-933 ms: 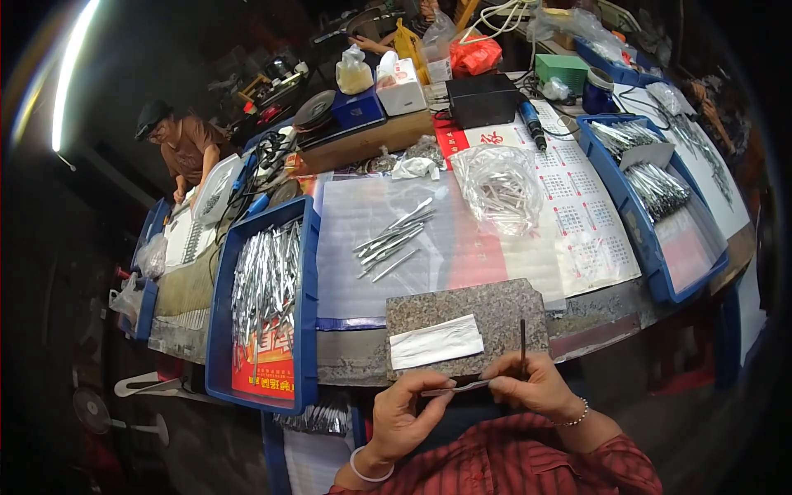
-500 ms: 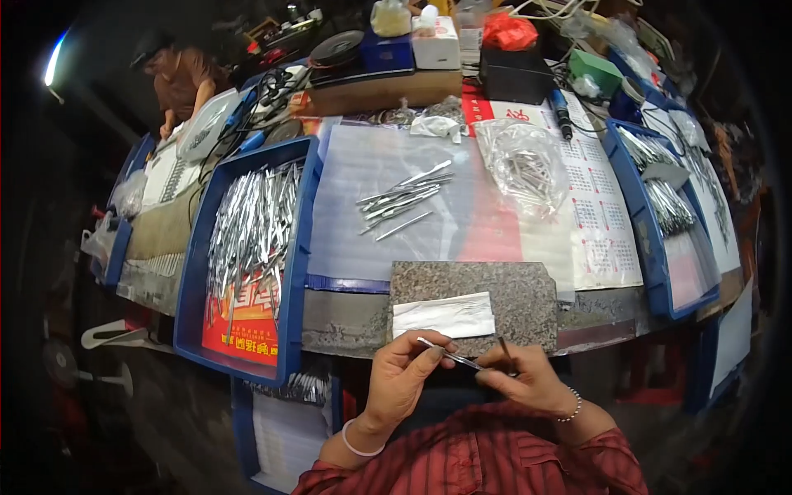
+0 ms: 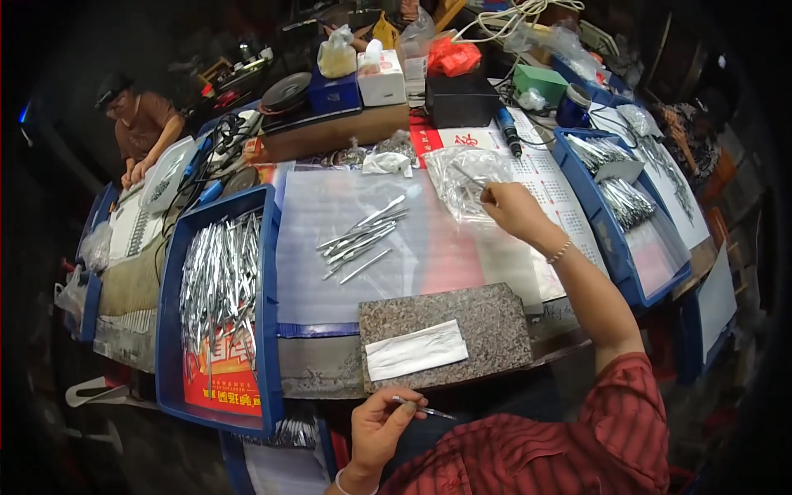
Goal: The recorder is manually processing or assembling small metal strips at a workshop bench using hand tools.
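Observation:
My left hand (image 3: 378, 427) is low in front of my body, pinching a slim silver metal piece (image 3: 431, 411) between thumb and fingers. Reaching forward over the table, my right hand (image 3: 518, 213) grips a thin dark rod (image 3: 468, 174) that points up and left over a clear plastic bag (image 3: 450, 194). What the bag holds is partly covered by that hand. A small pile of slim silver pieces (image 3: 363, 235) lies on a plastic sheet (image 3: 305, 285) left of the bag. Between my hands and the pile, a folded white cloth or paper (image 3: 417, 349) rests on a speckled stone slab (image 3: 495, 330).
A blue tray (image 3: 272, 313) full of silver pieces stands at left; another blue tray (image 3: 648, 285) with bundled pieces stands at right. A blue-black pen-shaped tool (image 3: 506, 132) lies near a black box (image 3: 466, 101). One person (image 3: 148, 124) works at far left, another (image 3: 697, 136) at far right.
My right hand has left my left hand and moved forward to the plastic bag with the dark rod. The left hand has dropped slightly, still holding the silver piece. The view has shifted.

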{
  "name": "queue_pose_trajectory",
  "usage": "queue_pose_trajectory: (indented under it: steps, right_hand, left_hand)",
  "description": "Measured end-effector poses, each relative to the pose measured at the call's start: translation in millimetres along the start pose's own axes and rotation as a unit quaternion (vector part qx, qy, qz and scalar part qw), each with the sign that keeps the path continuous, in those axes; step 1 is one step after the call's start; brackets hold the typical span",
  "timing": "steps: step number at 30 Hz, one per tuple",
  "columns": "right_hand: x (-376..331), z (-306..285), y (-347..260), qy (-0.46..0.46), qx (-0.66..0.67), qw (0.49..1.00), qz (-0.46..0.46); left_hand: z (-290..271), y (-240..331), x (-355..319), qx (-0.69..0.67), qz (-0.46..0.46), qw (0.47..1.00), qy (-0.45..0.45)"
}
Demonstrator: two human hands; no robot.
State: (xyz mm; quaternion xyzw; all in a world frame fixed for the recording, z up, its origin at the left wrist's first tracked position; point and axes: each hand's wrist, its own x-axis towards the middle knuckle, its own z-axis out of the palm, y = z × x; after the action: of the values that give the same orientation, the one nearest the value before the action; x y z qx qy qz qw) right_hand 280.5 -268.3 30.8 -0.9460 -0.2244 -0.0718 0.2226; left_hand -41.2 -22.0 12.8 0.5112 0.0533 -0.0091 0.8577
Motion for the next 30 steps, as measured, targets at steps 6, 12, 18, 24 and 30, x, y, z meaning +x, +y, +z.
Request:
queue_pose_trajectory:
  steps: [6,12,18,24,30]
  right_hand:
    - [12.2,35.7,8.9,-0.012,-0.11,0.993,0.031]
    - [10.4,14.2,1.8,-0.009,-0.056,0.998,0.042]
    - [-36.5,-31.5,-45.3,0.099,0.267,0.958,0.023]
    - [-160.6,-44.5,-127.8,-0.093,0.538,0.837,0.047]
    - [-215.3,-21.2,-141.3,-0.142,0.447,0.882,-0.05]
  left_hand:
    - [-5.9,-3.5,-7.8,-0.009,-0.012,1.0,0.019]
    - [0.1,-2.1,-7.1,-0.003,-0.017,1.0,0.003]
    - [13.5,-9.3,-5.4,-0.012,-0.003,1.0,-0.029]
    - [26.6,-13.3,1.5,-0.042,-0.025,0.999,0.001]
    - [34.2,-13.0,0.4,-0.121,-0.032,0.992,0.015]
